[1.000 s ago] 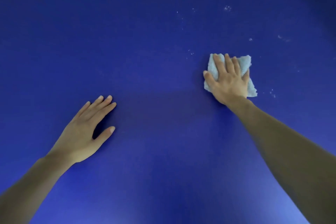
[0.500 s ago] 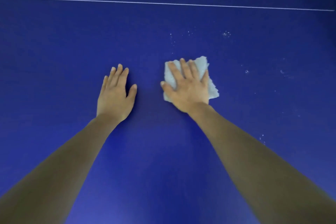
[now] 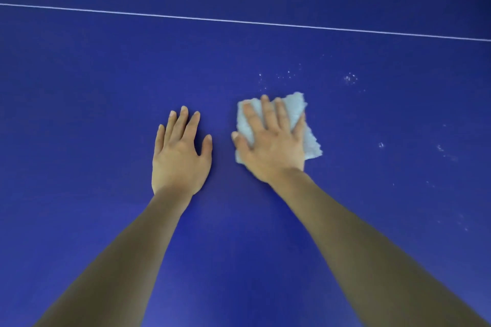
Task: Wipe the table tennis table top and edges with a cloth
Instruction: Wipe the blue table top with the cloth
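Both forearms are coming in from the bottom corners of the frame and meeting near the middle, so the person is leaning well out over the table (image 3: 79,119). The left hand (image 3: 180,156) is lying flat on the bare blue, left of centre, fingers straight and close together with the thumb angled out. It's holding nothing, so my guess is it's propping up body weight during the reach.

Just to its right, not touching it, the right hand (image 3: 273,146) is pressing the cloth (image 3: 309,141) flat against the top. Fingers are straight and slightly fanned on top of the cloth, thumb off its left edge. It's a flat palm rather than a fist, which I reckon spreads the pressure so the whole pad is wiping.

The cloth is sitting a bit right of centre in the frame. It's a folded pale rag, roughly rectangular, and its long axis is running bottom to top, leaning slightly right, same way the fingers are pointing.

Past the fingertips, white specks (image 3: 350,78) are dotting the upper right, with more trailing down the right side, so that patch looks unwiped. Further up, a thin white line (image 3: 239,21) is crossing the whole frame.
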